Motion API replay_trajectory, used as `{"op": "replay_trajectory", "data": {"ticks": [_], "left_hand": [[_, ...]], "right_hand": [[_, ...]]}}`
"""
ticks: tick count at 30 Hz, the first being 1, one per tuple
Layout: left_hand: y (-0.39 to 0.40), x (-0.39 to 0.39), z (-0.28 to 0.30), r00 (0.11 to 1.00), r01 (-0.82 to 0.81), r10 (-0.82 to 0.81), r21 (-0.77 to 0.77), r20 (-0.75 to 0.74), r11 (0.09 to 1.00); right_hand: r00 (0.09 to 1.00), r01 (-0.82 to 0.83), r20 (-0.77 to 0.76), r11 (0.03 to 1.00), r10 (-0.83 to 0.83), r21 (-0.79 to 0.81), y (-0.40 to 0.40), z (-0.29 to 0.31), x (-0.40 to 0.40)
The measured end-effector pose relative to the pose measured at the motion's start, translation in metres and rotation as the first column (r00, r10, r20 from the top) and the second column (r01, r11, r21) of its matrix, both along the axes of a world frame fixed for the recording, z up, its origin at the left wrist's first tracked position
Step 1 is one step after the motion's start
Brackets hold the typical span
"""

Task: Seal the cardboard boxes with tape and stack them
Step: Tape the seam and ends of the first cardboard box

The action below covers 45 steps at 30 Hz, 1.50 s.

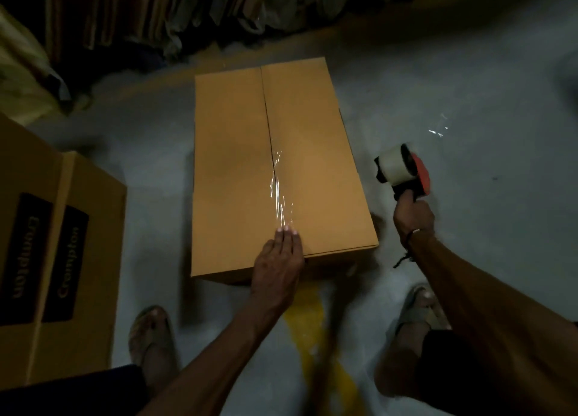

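The cardboard box (275, 165) lies on the floor (453, 103) with its taped seam running lengthwise away from the person, whose left hand (278, 259) presses flat-fingered on its near end while the right hand (413, 215), off to the box's right, grips the tape dispenser (403, 170).

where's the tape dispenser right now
In the head view, the tape dispenser is held up in the right hand, off the right side of the cardboard box.
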<state>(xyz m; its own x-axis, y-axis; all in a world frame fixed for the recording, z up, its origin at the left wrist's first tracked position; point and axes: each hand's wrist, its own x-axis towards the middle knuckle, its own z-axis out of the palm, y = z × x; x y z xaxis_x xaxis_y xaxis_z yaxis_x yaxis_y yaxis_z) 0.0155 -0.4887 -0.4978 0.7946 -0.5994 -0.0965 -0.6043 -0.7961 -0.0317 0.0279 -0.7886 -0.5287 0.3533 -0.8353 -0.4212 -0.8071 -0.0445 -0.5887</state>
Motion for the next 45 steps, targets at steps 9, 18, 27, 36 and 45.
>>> {"op": "replay_trajectory", "data": {"ticks": [9, 18, 27, 36, 45], "left_hand": [[-0.001, 0.006, 0.058, 0.974, -0.011, 0.017, 0.027, -0.227, 1.0], [0.064, 0.05, 0.19, 0.633, -0.677, 0.148, -0.451, -0.76, 0.581], [0.105, -0.007, 0.267, 0.079, -0.985, -0.546, 0.019, -0.834, -0.171], [0.136, -0.021, 0.263, 0.094, -0.92, -0.757, 0.234, -0.647, -0.315], [0.125, -0.033, 0.257, 0.114, -0.979, -0.27, -0.063, -0.956, -0.192]], "right_hand": [[0.971, -0.204, 0.108, 0.975, 0.213, -0.094, 0.03, 0.148, -0.008], [0.753, -0.627, 0.427, 0.743, 0.501, 0.233, 0.124, 0.238, -0.022], [0.604, -0.782, 0.581, 0.545, 0.546, 0.302, 0.178, 0.275, -0.052], [0.552, -0.823, 0.617, 0.485, 0.561, 0.295, 0.189, 0.287, -0.054], [0.461, -0.882, 0.564, 0.424, 0.686, 0.206, 0.191, 0.277, -0.063]]}}
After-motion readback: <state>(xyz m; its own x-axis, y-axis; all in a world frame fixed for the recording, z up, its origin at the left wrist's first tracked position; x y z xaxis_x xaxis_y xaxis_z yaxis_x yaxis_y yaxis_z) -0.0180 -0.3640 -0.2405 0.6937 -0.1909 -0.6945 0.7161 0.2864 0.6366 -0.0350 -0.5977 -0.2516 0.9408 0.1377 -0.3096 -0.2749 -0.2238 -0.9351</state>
